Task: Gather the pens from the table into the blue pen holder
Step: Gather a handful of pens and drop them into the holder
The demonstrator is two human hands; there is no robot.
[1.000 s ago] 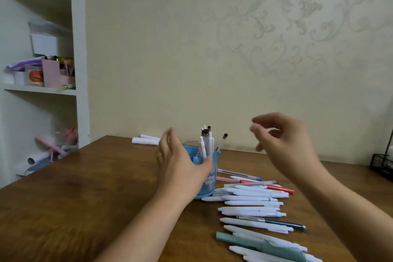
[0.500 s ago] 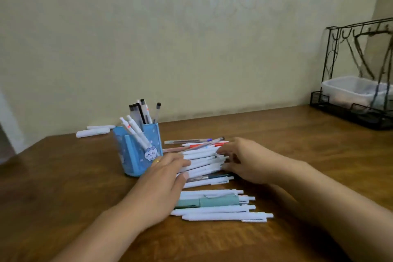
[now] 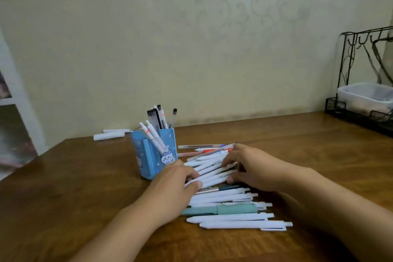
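**Both hands on the pen pile**

A blue holder (image 3: 154,153) is stood on the wooden bench (image 3: 85,187), toward its far edge, and several pens are already held upright in it. Just beside the holder, on its right, a pile of pens (image 3: 223,198) is spread flat on the bench, mostly white, with a teal pen (image 3: 219,210) among the nearer ones.

The left hand (image 3: 172,189) is laid on the left end of the pile, its fingers curled over a few white pens. The right hand (image 3: 253,168) is set on the other end, fingers bent and spread, thumb pressed to the pens' ends. A bundle of white pens is pinched between the two hands; neither hand is closed fully. A wire rack (image 3: 365,83) is seen at the bench's far right corner.
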